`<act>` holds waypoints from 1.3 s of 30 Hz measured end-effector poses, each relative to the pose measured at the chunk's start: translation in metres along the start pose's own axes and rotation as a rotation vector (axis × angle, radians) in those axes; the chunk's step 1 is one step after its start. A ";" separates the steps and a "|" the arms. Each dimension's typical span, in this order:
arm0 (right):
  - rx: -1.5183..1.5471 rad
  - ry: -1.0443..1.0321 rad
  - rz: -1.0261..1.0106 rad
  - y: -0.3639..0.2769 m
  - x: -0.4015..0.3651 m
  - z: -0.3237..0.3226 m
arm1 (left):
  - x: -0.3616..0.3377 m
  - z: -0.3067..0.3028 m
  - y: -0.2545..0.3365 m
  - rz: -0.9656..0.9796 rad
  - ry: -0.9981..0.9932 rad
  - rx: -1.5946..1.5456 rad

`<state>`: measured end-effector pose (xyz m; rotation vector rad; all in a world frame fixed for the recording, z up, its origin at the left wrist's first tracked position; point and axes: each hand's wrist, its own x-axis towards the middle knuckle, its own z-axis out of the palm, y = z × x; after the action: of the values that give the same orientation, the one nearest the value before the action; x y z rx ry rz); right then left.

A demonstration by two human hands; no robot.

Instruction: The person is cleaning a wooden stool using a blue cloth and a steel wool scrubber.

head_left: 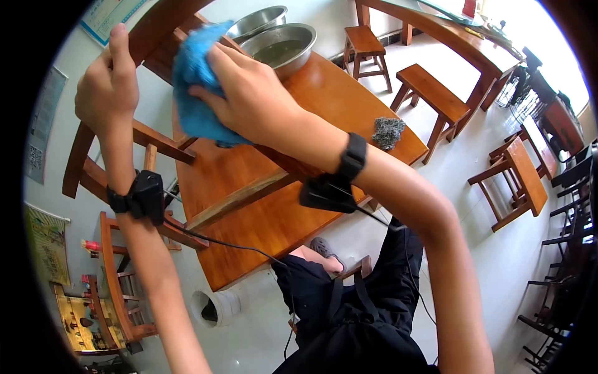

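A brown wooden stool (240, 198) lies tipped over on the wooden table (339, 84), its legs and rails pointing several ways. My left hand (109, 87) is closed around an upper part of its frame at the left, thumb pointing up. In my right hand (249, 93) is a blue cloth (193, 93), bunched under the fingers and pressed against the stool's wood. The cloth hides the part of the frame behind it. Both wrists wear black strapped devices with cables.
At the table's far end stand a metal basin (302, 47) of cloudy water and a second basin (258, 20). A steel wool scrubber (387, 132) lies near the right edge. Several wooden stools (430, 90) stand on the floor, and a white bucket (230, 305) is below the table.
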<state>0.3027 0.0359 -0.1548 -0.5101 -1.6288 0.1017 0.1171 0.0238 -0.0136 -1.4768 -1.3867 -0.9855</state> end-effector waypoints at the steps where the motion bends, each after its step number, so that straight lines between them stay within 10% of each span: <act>1: 0.053 -0.017 -0.022 0.004 -0.014 -0.005 | 0.000 0.000 -0.001 0.000 -0.005 0.014; 22: -0.097 -0.526 0.535 0.016 -0.217 -0.089 | -0.003 -0.009 0.014 -0.029 -0.112 -0.068; 25: -0.012 -0.566 0.558 0.025 -0.209 -0.096 | -0.007 -0.009 -0.013 0.378 0.182 -0.266; 34: 0.269 -0.457 0.744 0.046 -0.184 -0.087 | -0.133 -0.119 -0.133 -0.090 0.063 -0.040; 39: 0.543 -0.343 0.851 0.058 -0.164 -0.054 | -0.207 -0.120 -0.202 -0.626 -0.559 -0.050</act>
<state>0.3759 0.0124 -0.3193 -0.7496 -1.5158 1.2836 -0.0979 -0.1536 -0.1572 -1.4399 -2.3375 -1.0129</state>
